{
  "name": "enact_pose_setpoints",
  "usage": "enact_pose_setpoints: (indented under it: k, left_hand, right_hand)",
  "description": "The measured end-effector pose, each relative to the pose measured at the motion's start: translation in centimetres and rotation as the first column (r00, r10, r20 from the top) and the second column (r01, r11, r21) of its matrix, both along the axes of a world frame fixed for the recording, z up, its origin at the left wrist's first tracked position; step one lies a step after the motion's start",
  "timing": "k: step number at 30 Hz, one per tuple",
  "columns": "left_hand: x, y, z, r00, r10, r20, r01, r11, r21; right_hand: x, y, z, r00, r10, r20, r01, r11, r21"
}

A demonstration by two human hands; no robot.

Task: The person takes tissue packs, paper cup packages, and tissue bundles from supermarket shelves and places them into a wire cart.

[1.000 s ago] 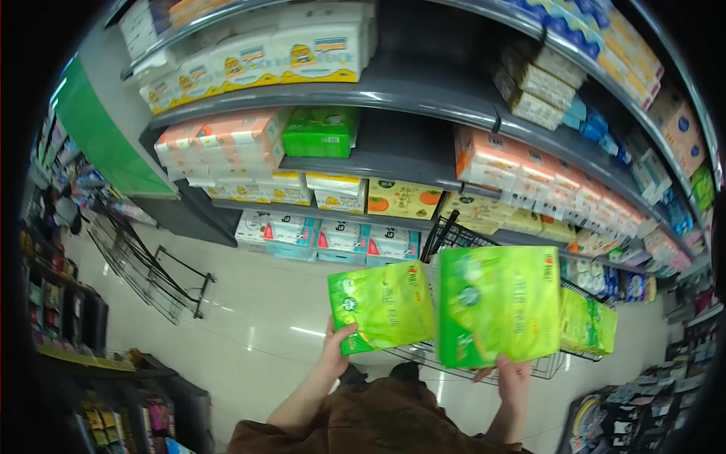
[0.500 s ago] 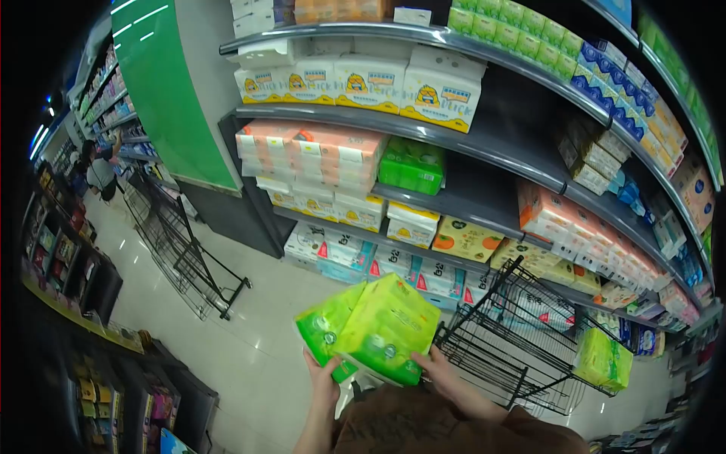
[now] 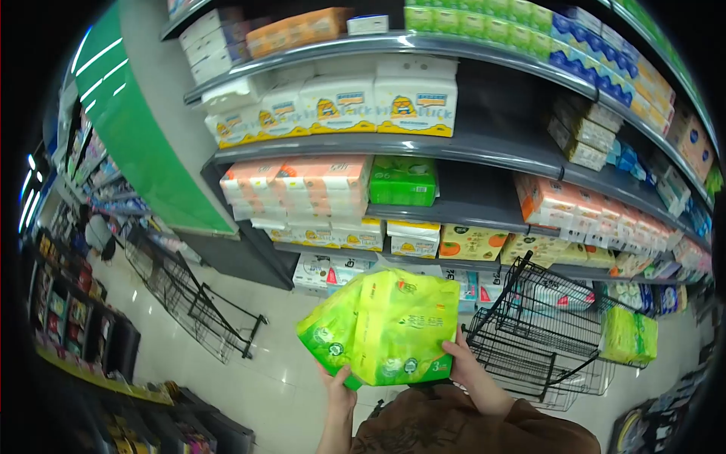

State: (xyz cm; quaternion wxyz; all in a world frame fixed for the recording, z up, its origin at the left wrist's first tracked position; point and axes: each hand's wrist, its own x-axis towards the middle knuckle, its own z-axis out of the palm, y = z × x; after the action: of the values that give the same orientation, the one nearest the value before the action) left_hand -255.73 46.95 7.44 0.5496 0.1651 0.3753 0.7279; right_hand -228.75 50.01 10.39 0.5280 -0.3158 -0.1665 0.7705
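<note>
Although the black wire cart [image 3: 541, 333] stands close by, two green packs, apparently of paper tissue, are held up just to the left of it, and neither seems to rest on it. The front pack [image 3: 408, 325] is the one nearer the cart; the back pack [image 3: 325, 318], partly covered by it, lies on the side away from the cart. On the cart side, the right hand [image 3: 473, 374] grasps the front pack near its lower corner, thumb over the printed face, the other fingers mostly hidden. Farther from the cart, the left hand [image 3: 340, 390] grips the lower edge of the back pack; whether its hidden fingers also bear on the front pack, I cannot tell. Both should be light for their bulk, soft and squeezable, hardly fragile, though the slick film could let one slide against the other. A broad hold low on opposite sides, fingers spread behind, would suit them better than pinching loose film. The wrapping is shiny, slightly creased yellow-green, deepening to darker green along the bottom, with round dark emblems there and a figure 3 at the corner nearest the cart; the smaller print is too blurred to read. A similar yellow-green pack [image 3: 630, 334] sits at the cart's far end.
</note>
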Motion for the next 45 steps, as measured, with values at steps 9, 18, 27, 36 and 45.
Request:
enact_pose_setpoints:
  k: [9,18,27,36,45]
  left_hand:
    - [0.5,6.3,0.9,0.981,-0.167,-0.102,0.161,0.985,-0.069]
    - [6.8,14.3,2.2,0.96,-0.281,0.0,0.28,0.956,-0.086]
    - [11.4,18.0,0.5,0.888,-0.427,0.17,0.449,0.884,-0.129]
    - [14.2,22.7,4.2,0.824,-0.564,-0.05,0.563,0.826,-0.035]
    - [17.5,25.5,6.0,0.712,-0.695,-0.1,0.69,0.719,-0.085]
  right_hand:
    - [8.5,5.6,-4.3,0.98,-0.19,-0.057,0.19,0.982,-0.002]
    - [25.3,27.2,22.4,0.833,-0.408,0.374,0.283,0.895,0.346]
    - [23.6,41.4,22.7,-0.644,-0.671,0.368,-0.29,0.658,0.695]
    - [21.8,42.2,21.4,-0.788,-0.573,0.226,-0.267,0.649,0.712]
    - [21.1,49.0,22.8,-0.773,-0.469,0.427,-0.201,0.82,0.536]
